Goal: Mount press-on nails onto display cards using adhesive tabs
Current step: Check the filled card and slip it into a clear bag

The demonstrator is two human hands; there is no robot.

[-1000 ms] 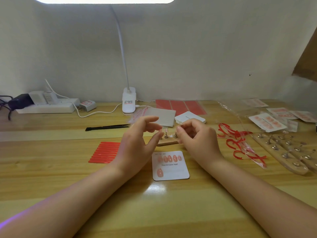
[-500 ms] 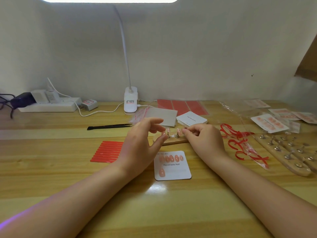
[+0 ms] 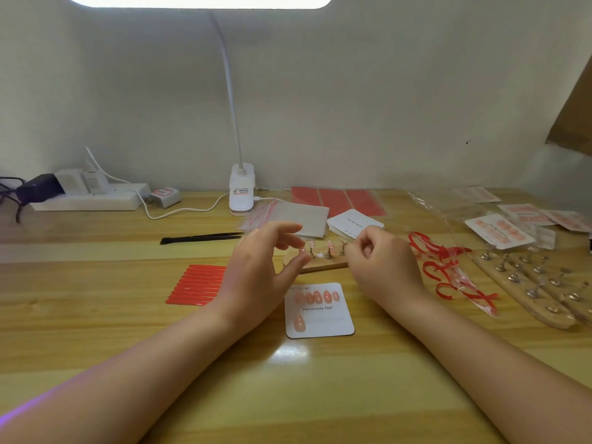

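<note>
at the centre of the yellow wooden table [image 3: 96, 315], a white square display card printed "handmade nail" [image 3: 320, 310] lies flat, carrying five pink press-on nails in its top row and one at lower left; the rest of the lower row is bare. just behind it sits a small wooden holder strip with metal pegs [image 3: 320, 262], with pink nails on some pegs. left hand [image 3: 256, 270]: fingers loosely spread, thumb and forefinger narrowing at the strip's left end; whether they pinch a nail cannot be told. right hand [image 3: 381, 264]: fingers curled at the strip's right end; contents cannot be told.

risks, as judgement: a small glossy nail could slip from the fingertips and skitter across the table; a tug on one peg could shift the light strip and knock neighbouring nails off; a nail set askew on its adhesive tab would spoil the row.

containers: clear plastic bags [image 3: 448, 213] at right lie beside finished cards [image 3: 498, 232]; whether any card is inside cannot be told. long wooden peg boards [image 3: 525, 290] at far right appear empty.
</note>
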